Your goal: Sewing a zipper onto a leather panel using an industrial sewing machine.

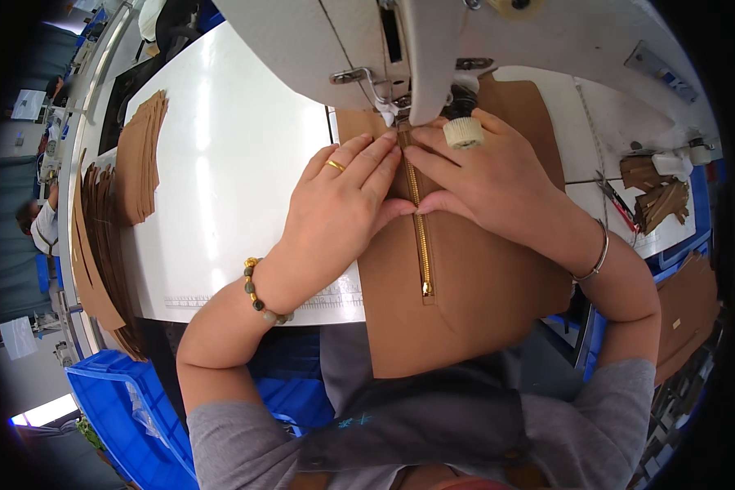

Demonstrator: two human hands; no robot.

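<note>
Nearest, at 6 o'clock: 1 dark apron [416, 433] over a grey top w/ 2 short sleeves [237, 441]. Just above it, 1 brown panel [498, 286] lies flat, lower edge hanging past the counter [229, 139]; 1 gold-toothed zipper [424, 253] is set in a slot in it, running approx. 12 to 6 o'clock from picture centre, 1 pull at its lower end.

2 bare hands on the panel. L hand [339, 192], 11 o'clock: fingers close together, flat beside the zipper, 1 ring, 1 bead bracelet [253, 286] at wrist. R hand [494, 175], 1 o'clock: fingers slightly apart, flat, not clamped; 1 bangle [603, 249]. Both thumbs reach the zipper, tips v. close; can't tell if they touch.

Beyond, 12 o'clock: 1 white sewing machine [335, 41], its foot just past the fingertips, w/ 1 ribbed cream knob [464, 132].

Counter's white & glossy, 1 ruler strip [318, 302] along the near edge. 2 stacks of brown pcs, too tight to count: 1 stack [141, 155] at 10 o'clock, the other [98, 245] at 9. At 3: 1 pr. snips [621, 208] beside brown scraps [663, 204]. 8 o'clock, below counter: 1 big blue crate [98, 384].

Room, far 9 o'clock: 1 co-worker [45, 224] in white, dark curtains [12, 278] behind.
</note>
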